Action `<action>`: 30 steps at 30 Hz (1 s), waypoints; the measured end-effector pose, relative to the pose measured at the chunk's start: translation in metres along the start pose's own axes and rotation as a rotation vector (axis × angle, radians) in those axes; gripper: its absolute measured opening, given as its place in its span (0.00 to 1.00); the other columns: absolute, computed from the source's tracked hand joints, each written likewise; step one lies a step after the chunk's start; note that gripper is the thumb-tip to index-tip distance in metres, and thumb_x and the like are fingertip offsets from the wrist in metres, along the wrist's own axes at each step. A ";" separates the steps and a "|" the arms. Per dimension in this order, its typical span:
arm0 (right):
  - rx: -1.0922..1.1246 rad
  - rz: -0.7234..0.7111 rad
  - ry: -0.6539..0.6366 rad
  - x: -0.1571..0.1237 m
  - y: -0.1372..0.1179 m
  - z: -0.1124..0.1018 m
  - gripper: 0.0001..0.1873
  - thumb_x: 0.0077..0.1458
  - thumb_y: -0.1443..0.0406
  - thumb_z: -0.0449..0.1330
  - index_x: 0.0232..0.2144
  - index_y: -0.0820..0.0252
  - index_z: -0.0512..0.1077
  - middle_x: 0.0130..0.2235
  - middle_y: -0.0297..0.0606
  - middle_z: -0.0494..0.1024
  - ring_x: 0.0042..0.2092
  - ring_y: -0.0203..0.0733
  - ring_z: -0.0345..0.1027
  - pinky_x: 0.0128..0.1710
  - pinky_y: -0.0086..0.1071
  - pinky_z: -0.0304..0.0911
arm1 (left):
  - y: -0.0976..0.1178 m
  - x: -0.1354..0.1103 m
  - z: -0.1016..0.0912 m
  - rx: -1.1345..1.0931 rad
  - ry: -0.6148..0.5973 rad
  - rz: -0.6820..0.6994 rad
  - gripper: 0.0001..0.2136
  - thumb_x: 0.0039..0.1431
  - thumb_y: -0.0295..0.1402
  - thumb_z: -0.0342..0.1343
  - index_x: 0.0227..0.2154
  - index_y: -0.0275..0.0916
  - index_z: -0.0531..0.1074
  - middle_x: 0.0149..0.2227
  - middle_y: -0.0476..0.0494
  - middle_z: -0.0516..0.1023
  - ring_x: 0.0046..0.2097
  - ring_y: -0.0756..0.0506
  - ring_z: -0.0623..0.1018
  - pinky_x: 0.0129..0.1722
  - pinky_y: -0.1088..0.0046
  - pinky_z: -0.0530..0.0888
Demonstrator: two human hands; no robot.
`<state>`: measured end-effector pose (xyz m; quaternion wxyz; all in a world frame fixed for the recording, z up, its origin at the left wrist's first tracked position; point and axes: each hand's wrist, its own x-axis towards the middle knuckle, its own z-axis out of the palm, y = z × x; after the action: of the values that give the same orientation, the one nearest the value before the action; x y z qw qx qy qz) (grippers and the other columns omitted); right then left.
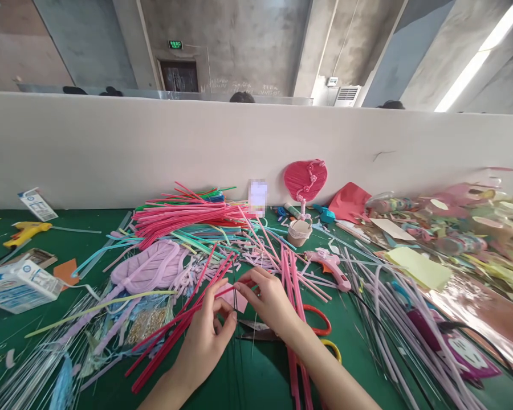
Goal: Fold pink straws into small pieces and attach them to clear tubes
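Note:
My left hand [207, 330] is closed, thumb and fingers bent together, on one end of a short deep-pink pipe cleaner [226, 291]. Thumb and fingers of my right hand [267, 299] pinch the same piece farther along. Thin dark upright lines pass between the hands; I cannot tell whether they are wires. Under my right hand lie scissors [322, 320] with orange and yellow handles, blades partly showing. Red-pink pipe cleaners [154, 364] lie below and left of my left hand, and lighter pink ones [298, 364] run beneath my right forearm.
A heap of pink pipe cleaners [188, 216] lies at the back, beside a lilac leaf-shaped piece [149, 267]. A pink glue gun [331, 265], a small pot [299, 232] with a pink fan shape [305, 181], and a purple tool [461, 347] stand or lie rightward. A white partition [196, 148] borders the table.

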<state>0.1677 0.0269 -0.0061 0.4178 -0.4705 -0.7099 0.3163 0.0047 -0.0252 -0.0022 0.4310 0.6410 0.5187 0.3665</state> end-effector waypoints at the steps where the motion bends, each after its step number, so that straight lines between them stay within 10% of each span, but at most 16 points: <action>1: -0.024 0.001 -0.016 0.001 0.000 -0.003 0.11 0.58 0.56 0.58 0.30 0.54 0.74 0.32 0.37 0.74 0.32 0.41 0.69 0.31 0.33 0.62 | -0.001 0.000 0.000 -0.010 0.004 -0.008 0.25 0.63 0.38 0.47 0.61 0.41 0.50 0.31 0.50 0.73 0.31 0.49 0.73 0.30 0.73 0.69; 14: 0.129 0.397 0.310 0.013 0.021 -0.021 0.20 0.53 0.45 0.56 0.31 0.54 0.67 0.16 0.32 0.70 0.15 0.41 0.63 0.14 0.31 0.54 | -0.002 0.001 0.000 -0.029 -0.009 -0.020 0.27 0.63 0.38 0.48 0.62 0.39 0.50 0.30 0.50 0.71 0.31 0.48 0.72 0.31 0.73 0.68; 21: -0.089 0.166 0.484 0.011 0.019 -0.023 0.18 0.54 0.51 0.58 0.41 0.55 0.73 0.52 0.48 0.68 0.26 0.37 0.68 0.29 0.37 0.64 | -0.007 0.005 -0.001 -0.099 -0.068 -0.147 0.18 0.59 0.42 0.51 0.47 0.36 0.71 0.32 0.44 0.74 0.32 0.47 0.73 0.25 0.75 0.68; 30: 0.561 0.406 -0.167 0.003 -0.004 0.008 0.24 0.52 0.46 0.59 0.35 0.61 0.76 0.17 0.25 0.61 0.17 0.29 0.50 0.15 0.25 0.46 | -0.008 0.005 -0.001 -0.223 -0.125 -0.168 0.17 0.59 0.42 0.54 0.47 0.37 0.70 0.31 0.47 0.73 0.32 0.48 0.74 0.24 0.77 0.68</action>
<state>0.1584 0.0282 -0.0051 0.3997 -0.4416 -0.5193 0.6128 0.0025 -0.0193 -0.0093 0.5599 0.5651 0.4988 0.3440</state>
